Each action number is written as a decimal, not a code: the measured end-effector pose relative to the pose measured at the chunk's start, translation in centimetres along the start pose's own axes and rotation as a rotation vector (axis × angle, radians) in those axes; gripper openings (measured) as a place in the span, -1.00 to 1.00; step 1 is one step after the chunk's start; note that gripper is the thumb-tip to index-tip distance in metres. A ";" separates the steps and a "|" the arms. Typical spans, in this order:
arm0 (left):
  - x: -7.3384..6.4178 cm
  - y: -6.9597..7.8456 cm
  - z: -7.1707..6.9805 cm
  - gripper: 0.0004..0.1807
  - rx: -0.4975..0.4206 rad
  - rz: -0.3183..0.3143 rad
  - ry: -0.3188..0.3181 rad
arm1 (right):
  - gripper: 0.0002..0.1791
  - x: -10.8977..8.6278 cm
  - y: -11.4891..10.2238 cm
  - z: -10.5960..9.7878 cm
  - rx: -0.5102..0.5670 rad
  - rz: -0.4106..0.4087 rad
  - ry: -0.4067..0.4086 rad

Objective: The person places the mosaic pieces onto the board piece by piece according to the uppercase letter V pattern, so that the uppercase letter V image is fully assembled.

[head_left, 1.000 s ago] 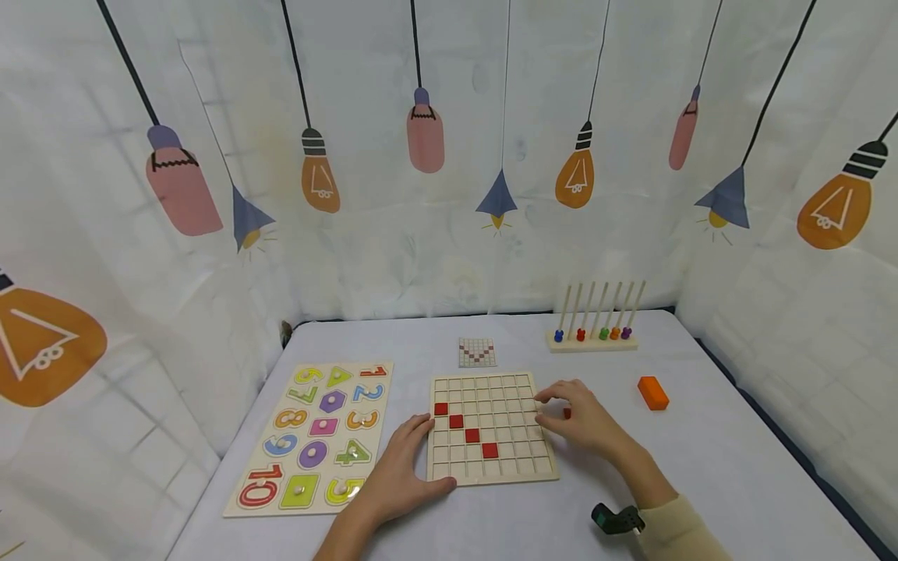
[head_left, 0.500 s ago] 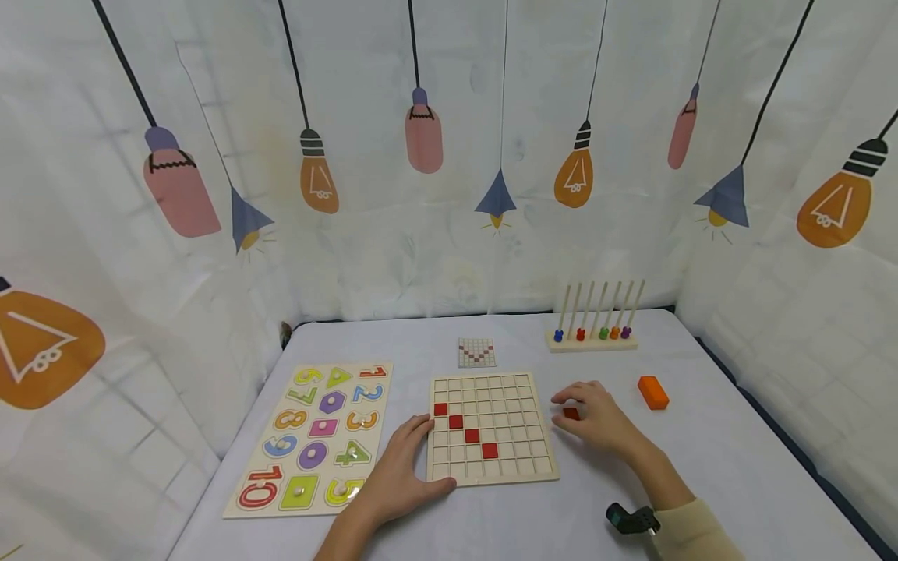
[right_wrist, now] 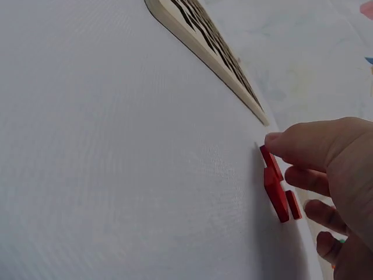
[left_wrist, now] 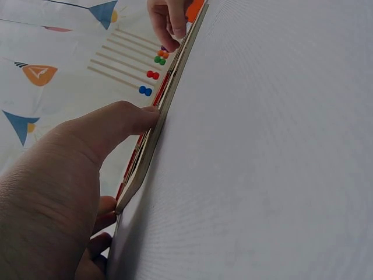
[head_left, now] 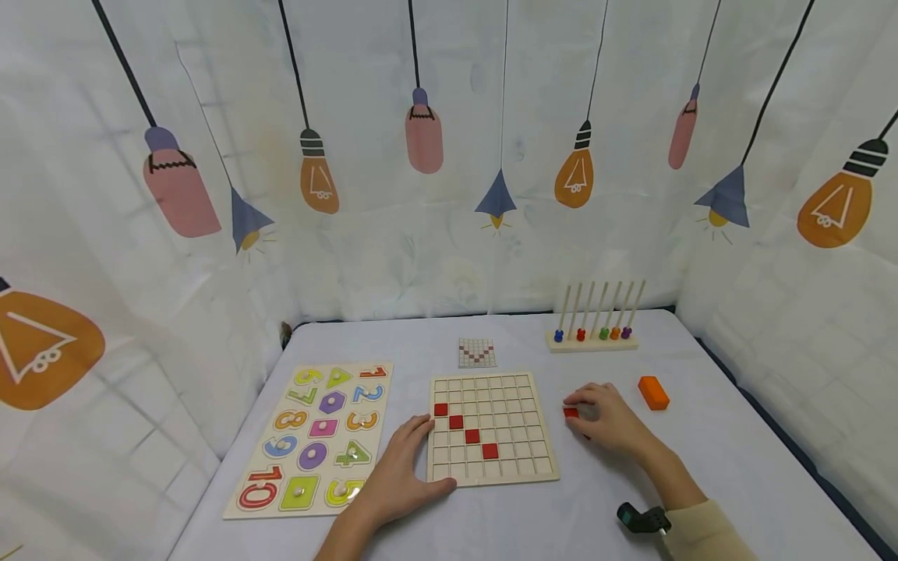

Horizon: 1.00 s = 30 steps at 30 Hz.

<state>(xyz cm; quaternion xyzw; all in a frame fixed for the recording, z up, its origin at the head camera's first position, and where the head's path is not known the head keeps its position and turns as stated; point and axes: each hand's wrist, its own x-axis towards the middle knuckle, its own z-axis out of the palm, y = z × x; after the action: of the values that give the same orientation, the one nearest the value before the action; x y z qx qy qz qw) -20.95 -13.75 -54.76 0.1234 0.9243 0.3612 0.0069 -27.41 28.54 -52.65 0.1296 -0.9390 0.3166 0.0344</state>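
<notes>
A square wooden grid board point(head_left: 515, 467) lies on the white table, with red square tiles point(head_left: 472, 436) in a slanting row of its cells. My left hand point(head_left: 403, 471) holds the board's near left corner, thumb point(left_wrist: 140, 119) on the near edge and fingertips at the left edge. To the right of the board, my right hand point(head_left: 606, 421) is over a few loose red tiles point(right_wrist: 277, 195). In the right wrist view its thumb touches or nearly touches one red tile point(right_wrist: 270, 160); the other fingers are loosely bent behind, apart from the thumb.
A number and shape puzzle board point(head_left: 330, 440) lies at the left. Behind the grid board is a small pattern card point(head_left: 477, 353). A peg stand with coloured beads point(head_left: 592, 344) stands at the back right, an orange block point(head_left: 653, 393) nearer. A patterned curtain point(head_left: 449, 249) surrounds the table.
My right hand has moved right, away from the grid board's right edge, to the loose red tiles. The left hand and the board have stayed in place.
</notes>
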 end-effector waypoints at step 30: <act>0.1 -0.1 0.1 0.25 0.006 0.000 0.001 | -0.82 0.0 0.7 0.4 -0.008 0.019 0.003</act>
<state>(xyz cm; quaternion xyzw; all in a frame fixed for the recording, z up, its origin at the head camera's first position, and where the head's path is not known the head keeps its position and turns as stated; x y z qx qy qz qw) -21.02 -13.77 -54.92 0.1231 0.9254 0.3583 0.0062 -27.57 28.89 -53.36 0.1203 -0.9414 0.3134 0.0333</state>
